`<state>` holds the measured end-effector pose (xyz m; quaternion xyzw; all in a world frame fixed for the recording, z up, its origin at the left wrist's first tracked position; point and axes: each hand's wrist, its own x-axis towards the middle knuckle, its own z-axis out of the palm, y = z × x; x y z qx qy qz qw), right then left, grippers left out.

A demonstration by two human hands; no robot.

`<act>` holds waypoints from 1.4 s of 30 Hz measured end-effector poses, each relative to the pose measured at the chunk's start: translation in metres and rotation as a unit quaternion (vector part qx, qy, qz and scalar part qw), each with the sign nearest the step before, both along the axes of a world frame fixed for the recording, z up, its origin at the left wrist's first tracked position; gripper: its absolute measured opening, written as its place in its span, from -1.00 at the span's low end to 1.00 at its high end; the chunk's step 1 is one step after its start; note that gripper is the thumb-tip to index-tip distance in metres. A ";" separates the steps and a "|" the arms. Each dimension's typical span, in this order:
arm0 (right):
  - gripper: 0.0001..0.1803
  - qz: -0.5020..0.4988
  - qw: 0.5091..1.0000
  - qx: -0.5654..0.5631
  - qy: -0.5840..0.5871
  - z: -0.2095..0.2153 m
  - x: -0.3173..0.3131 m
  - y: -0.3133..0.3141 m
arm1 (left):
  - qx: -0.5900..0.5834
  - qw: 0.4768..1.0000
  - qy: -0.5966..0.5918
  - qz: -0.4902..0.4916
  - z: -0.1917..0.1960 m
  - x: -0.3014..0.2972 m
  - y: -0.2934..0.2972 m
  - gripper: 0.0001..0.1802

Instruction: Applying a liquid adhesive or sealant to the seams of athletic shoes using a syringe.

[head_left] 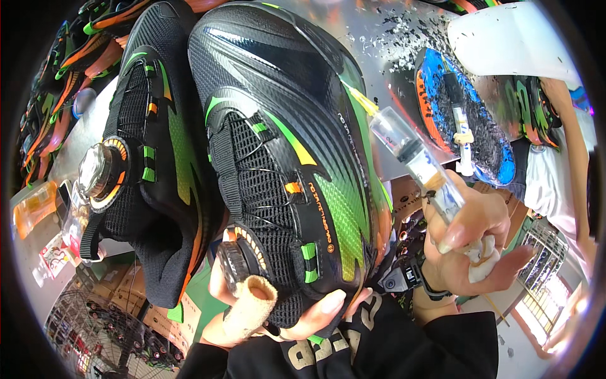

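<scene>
A black and green sports shoe (334, 151) with a mesh tongue and a dial fastener fills the middle, toe pointing away. Around its heel end my left hand (325, 309) is closed, a beige finger cot (252, 306) on one finger. A clear syringe (420, 164) with a yellow tip sits in my closed right hand (470, 221). Its tip meets the shoe's right edge near the forefoot; whether they touch, I cannot tell. A crumpled white wad (483, 259) is also in the right hand's grip. Left of the held shoe stands a matching shoe (167, 120).
Black scraps (407, 44) litter the grey tabletop (328, 19). A second syringe (463, 126) lies on a blue and orange sole-shaped piece (499, 151). At the upper right is a white rounded object (511, 41). More shoes (69, 82) crowd the left. Cardboard boxes (170, 316) stand below.
</scene>
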<state>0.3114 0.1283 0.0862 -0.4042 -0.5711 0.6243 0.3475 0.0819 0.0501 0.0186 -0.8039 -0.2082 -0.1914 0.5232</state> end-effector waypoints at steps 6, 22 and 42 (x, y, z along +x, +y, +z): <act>-0.20 -0.013 1.000 0.015 0.005 0.000 0.006 -0.009 | -0.060 0.993 -0.097 0.019 0.000 0.001 -0.017 -0.43; -0.20 -0.040 0.999 0.014 -0.005 0.010 0.023 -0.041 | -0.222 0.912 -0.337 0.065 -0.002 0.060 -0.016 -0.24; -0.34 -0.010 0.996 0.026 0.085 0.009 0.055 -0.056 | -0.427 0.696 -0.564 0.124 0.004 0.058 -0.066 0.06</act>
